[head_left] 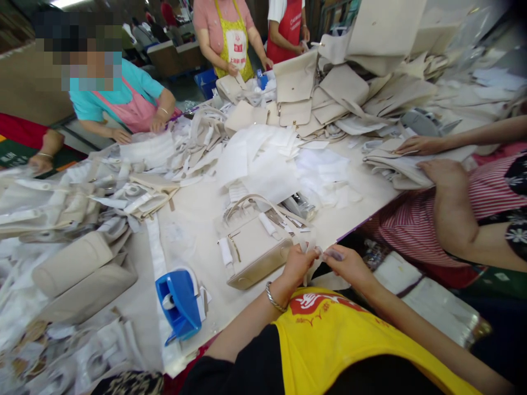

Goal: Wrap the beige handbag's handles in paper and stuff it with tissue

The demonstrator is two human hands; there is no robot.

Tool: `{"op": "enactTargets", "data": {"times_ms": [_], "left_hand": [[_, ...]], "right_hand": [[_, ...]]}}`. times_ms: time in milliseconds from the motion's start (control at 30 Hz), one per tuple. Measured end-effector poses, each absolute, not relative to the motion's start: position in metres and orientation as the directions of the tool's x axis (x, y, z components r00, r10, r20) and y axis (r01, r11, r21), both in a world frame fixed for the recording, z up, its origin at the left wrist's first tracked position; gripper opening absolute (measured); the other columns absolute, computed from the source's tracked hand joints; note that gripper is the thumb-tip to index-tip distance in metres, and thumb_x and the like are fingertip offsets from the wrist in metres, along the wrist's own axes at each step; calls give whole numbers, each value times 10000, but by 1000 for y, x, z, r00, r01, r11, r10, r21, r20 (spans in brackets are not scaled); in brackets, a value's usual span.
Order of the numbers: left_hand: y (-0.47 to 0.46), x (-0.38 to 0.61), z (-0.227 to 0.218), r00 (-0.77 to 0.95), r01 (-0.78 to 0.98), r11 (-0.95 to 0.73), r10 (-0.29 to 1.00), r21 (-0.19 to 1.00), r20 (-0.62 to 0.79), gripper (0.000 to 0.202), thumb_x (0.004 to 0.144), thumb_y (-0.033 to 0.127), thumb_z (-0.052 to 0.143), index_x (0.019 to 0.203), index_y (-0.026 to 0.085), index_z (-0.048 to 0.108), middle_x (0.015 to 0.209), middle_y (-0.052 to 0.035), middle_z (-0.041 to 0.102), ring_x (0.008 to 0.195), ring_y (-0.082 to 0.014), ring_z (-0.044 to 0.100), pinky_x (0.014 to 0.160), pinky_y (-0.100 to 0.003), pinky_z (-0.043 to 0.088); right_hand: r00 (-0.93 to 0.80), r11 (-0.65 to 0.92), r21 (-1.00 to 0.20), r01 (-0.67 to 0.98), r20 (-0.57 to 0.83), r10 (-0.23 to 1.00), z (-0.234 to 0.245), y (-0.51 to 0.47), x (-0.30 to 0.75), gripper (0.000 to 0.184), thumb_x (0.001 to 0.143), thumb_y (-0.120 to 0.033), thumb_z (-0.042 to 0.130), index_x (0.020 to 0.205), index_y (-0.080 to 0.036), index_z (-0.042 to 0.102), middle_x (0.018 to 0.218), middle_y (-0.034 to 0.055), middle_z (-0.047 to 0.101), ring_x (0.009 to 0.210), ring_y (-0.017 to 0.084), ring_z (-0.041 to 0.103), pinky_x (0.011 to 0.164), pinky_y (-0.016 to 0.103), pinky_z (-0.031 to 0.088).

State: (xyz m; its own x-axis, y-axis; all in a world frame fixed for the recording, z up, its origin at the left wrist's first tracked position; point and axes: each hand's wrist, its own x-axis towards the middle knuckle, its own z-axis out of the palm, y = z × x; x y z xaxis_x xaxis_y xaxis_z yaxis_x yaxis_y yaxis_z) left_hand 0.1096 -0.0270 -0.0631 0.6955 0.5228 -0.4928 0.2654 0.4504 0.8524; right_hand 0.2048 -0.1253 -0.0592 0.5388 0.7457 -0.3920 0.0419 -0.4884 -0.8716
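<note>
A cream handbag (pixel 257 249) lies on the table in front of me, with white wrapping (pixel 268 225) round its handle ends. Just right of the bag, my left hand (pixel 301 262) is closed, thumb and fingers pinching a thin pale strip (pixel 307 241). Close beside it, my right hand (pixel 343 264) is also closed in a pinch at the strip's other side, fingertips almost meeting the left ones. Whether the strip is a strap or wrapping, I cannot tell. A blue tape dispenser (pixel 179 304) stands left of the bag.
White sheets (pixel 259 159) are heaped behind the bag. Cream bags and pieces (pixel 86 263) pile up at left, more bags (pixel 298 88) at the back. At right, a co-worker's hands (pixel 424 145) rest on a cream bag. Other people stand across the table.
</note>
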Motion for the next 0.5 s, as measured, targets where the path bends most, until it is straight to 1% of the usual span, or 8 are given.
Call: {"op": "enactTargets", "data": {"times_ms": [67, 167, 233, 300, 367, 433, 500], "left_hand": [[-27, 109, -61, 699, 271, 393, 547, 878, -461, 202, 621, 335, 569, 632, 135, 539, 485, 50, 424, 453, -55, 336, 473, -206, 282], [-24, 109, -55, 638, 296, 335, 627, 894, -446, 269, 659, 400, 531, 656, 137, 586, 576, 11, 512, 560, -91, 428, 559, -223, 343], [-21, 110, -54, 590, 317, 341, 660, 885, -466, 336, 684, 461, 483, 675, 149, 608, 605, 3, 531, 601, -107, 453, 585, -233, 358], [-20, 113, -56, 568, 276, 399, 666, 874, -483, 374, 681, 500, 471, 705, 156, 615, 623, 4, 534, 611, -107, 461, 584, -233, 366], [-19, 116, -59, 585, 174, 494, 644, 852, -493, 385, 654, 502, 510, 769, 149, 613, 636, 6, 532, 607, -98, 463, 579, -225, 372], [-20, 120, -60, 631, 105, 589, 583, 801, -511, 416, 620, 485, 561, 843, 137, 603, 600, 13, 509, 562, -80, 446, 552, -214, 366], [-21, 123, -59, 676, 73, 664, 516, 744, -526, 450, 600, 465, 592, 909, 137, 587, 580, 18, 498, 521, -65, 429, 530, -208, 359]], "right_hand": [[558, -504, -859, 88, -376, 739, -60, -128, 207, 182, 664, -345, 505, 619, -169, 509, 420, -61, 406, 397, 83, 368, 392, 210, 283], [596, -512, -859, -2, -413, 689, -62, -132, 211, 170, 662, -333, 499, 611, -171, 494, 437, -60, 414, 380, 78, 362, 379, 210, 285], [610, -513, -857, -50, -433, 664, -65, -135, 212, 172, 654, -334, 505, 606, -169, 490, 457, -54, 427, 373, 74, 356, 365, 209, 275], [623, -510, -858, -62, -432, 652, -70, -139, 212, 177, 653, -339, 505, 607, -169, 493, 457, -53, 423, 370, 72, 349, 355, 208, 267], [629, -505, -861, -64, -427, 650, -74, -142, 212, 178, 656, -342, 499, 611, -169, 497, 453, -53, 419, 367, 71, 344, 351, 206, 266], [629, -510, -857, -70, -435, 645, -76, -146, 210, 175, 656, -341, 493, 620, -170, 502, 455, -49, 432, 364, 71, 346, 349, 206, 271], [629, -532, -845, -61, -446, 637, -77, -149, 209, 175, 653, -342, 495, 624, -169, 507, 440, -49, 435, 357, 74, 352, 348, 207, 274]]}}
